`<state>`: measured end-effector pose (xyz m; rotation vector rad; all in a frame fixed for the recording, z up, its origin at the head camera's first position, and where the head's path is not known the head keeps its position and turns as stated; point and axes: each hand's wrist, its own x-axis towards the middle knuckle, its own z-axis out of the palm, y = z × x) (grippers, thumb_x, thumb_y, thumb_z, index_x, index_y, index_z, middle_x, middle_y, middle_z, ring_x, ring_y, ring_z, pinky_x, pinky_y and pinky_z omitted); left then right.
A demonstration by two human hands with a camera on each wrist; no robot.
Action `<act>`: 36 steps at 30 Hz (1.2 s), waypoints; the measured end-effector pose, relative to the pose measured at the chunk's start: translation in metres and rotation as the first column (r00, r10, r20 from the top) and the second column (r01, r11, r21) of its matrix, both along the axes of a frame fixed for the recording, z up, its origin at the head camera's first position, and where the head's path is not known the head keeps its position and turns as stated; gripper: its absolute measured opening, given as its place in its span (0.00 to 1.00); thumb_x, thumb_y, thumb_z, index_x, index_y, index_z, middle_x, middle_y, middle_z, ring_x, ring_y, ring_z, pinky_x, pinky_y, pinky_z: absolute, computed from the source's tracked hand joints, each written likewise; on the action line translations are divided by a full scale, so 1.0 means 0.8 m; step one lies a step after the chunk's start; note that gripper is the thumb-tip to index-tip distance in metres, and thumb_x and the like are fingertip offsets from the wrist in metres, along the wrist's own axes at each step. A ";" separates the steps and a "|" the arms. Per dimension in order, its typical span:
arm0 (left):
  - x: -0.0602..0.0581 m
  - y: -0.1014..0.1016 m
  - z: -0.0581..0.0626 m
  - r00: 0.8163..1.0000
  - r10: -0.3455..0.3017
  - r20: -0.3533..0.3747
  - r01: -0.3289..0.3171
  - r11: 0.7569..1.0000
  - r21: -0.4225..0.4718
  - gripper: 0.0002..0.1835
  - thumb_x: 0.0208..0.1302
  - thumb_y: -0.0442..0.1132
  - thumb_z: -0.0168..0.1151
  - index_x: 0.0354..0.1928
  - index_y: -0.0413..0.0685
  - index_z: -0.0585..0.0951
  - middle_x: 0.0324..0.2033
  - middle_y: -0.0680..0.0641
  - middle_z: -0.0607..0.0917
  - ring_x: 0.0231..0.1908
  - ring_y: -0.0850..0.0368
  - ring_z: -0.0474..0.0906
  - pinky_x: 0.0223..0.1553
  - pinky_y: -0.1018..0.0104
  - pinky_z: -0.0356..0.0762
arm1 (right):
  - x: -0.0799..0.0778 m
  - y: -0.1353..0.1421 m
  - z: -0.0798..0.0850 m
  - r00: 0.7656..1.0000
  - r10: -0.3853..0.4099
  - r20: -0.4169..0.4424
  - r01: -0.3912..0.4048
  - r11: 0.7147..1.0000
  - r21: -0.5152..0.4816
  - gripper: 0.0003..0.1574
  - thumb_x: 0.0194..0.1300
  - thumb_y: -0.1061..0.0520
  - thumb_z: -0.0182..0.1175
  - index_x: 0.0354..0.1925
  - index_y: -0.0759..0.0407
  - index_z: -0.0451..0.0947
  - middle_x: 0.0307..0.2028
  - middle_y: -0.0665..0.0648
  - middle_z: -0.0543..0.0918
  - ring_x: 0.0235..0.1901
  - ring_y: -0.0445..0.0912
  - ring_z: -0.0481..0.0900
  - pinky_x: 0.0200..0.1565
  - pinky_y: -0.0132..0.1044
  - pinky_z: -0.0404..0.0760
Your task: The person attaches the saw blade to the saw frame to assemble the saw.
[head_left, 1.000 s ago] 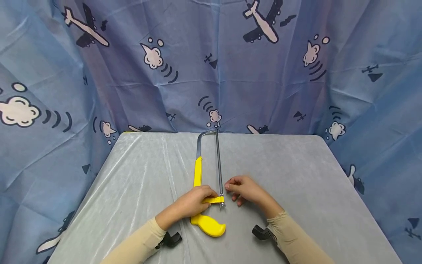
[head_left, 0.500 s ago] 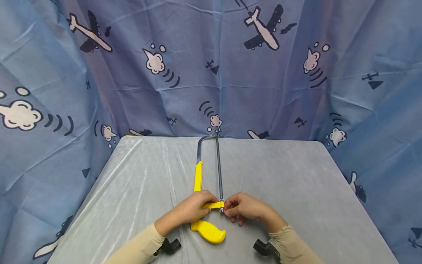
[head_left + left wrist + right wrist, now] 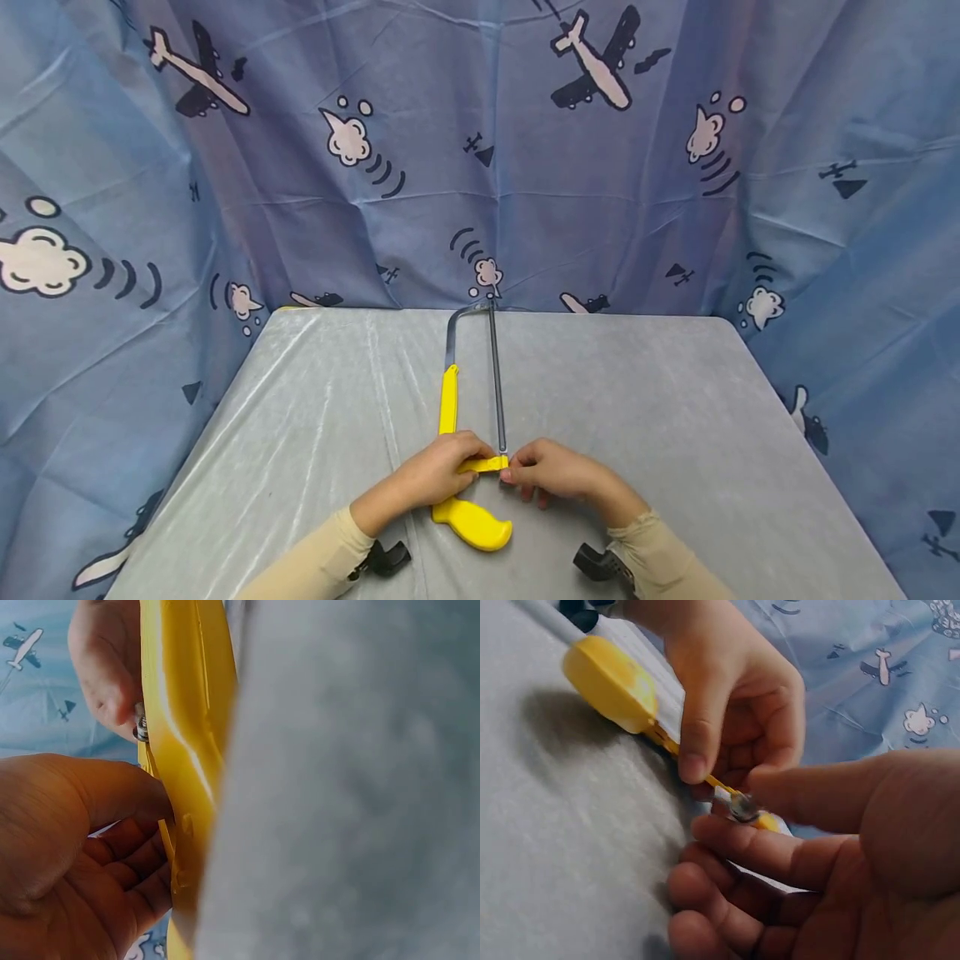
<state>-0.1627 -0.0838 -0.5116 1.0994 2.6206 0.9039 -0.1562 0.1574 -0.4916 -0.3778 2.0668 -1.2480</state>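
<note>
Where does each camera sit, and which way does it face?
Head: worn on the head, facing forward and down at the saw, table and curtain; left hand, right hand and sleeves show.
Left wrist: on that wrist, facing its hand gripping the saw; right hand partly shows.
Right wrist: on that wrist, facing its hand's work; both hands show.
Wrist views share the metal fitting.

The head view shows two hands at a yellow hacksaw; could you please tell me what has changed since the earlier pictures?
The right hand has moved toward the person and slightly left, from beside the blade; its thumb and forefinger now pinch the metal nut. The left hand keeps its grip on the hacksaw, which stays in place.
</note>
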 end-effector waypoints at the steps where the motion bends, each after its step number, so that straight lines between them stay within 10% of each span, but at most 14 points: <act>1: 0.000 0.000 0.000 1.000 0.001 0.001 -0.001 1.000 0.001 0.17 0.63 0.28 0.67 0.53 0.46 0.86 0.46 0.52 0.86 0.47 0.63 0.79 0.53 0.69 0.79 | -0.001 0.001 -0.001 1.000 0.003 0.015 -0.003 1.000 -0.016 0.17 0.73 0.51 0.63 0.38 0.66 0.85 0.26 0.57 0.82 0.26 0.45 0.77 0.25 0.37 0.79; 13: -0.002 0.001 0.001 1.000 0.006 0.004 -0.006 1.000 0.003 0.17 0.63 0.28 0.67 0.53 0.45 0.85 0.46 0.52 0.87 0.47 0.63 0.79 0.53 0.68 0.79 | 0.005 -0.007 0.001 0.994 -0.046 -0.102 0.049 0.998 0.025 0.09 0.64 0.60 0.70 0.30 0.62 0.81 0.20 0.52 0.78 0.21 0.43 0.73 0.21 0.35 0.74; 27: 0.001 0.001 -0.002 1.000 0.010 0.009 -0.010 1.000 0.019 0.16 0.63 0.28 0.67 0.52 0.46 0.86 0.45 0.52 0.86 0.46 0.63 0.79 0.53 0.68 0.80 | 0.002 0.000 -0.002 1.000 -0.016 0.015 0.017 0.998 -0.054 0.11 0.71 0.59 0.63 0.38 0.69 0.82 0.25 0.56 0.80 0.26 0.45 0.76 0.26 0.36 0.77; 36: 0.000 0.000 -0.001 1.000 0.007 0.003 -0.007 1.000 0.012 0.17 0.63 0.27 0.67 0.54 0.46 0.85 0.48 0.51 0.87 0.50 0.60 0.80 0.56 0.67 0.79 | 0.006 -0.007 0.000 0.989 -0.081 -0.126 0.088 0.995 0.052 0.07 0.65 0.60 0.69 0.30 0.61 0.84 0.22 0.52 0.79 0.22 0.43 0.74 0.23 0.37 0.77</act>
